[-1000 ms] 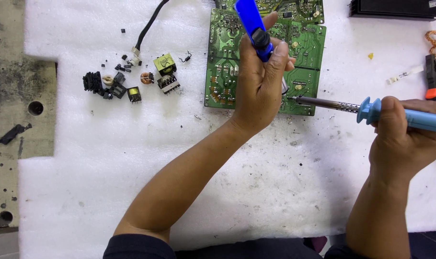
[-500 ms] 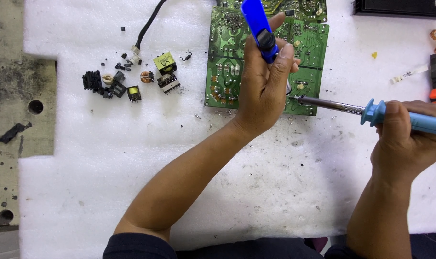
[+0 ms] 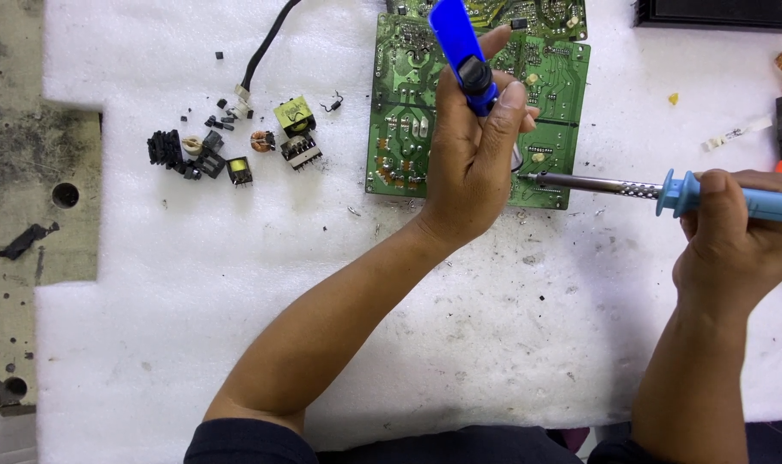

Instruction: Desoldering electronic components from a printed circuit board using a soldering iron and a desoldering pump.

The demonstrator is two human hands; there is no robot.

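Shift since earlier frame: slight. Left hand [image 3: 473, 163] stays wrapped around blue desoldering pump [image 3: 456, 45]; right hand [image 3: 735, 236] clasps soldering iron [image 3: 666, 191] handle, tip at rigid, fragile green circuit board [image 3: 408, 112]; hold edges.

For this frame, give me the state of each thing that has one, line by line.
left hand: gripping the blue suction pump, held over the board
right hand: gripping the soldering iron, tip at the board's edge
green circuit board: lying flat on white foam
loose parts: scattered on the foam
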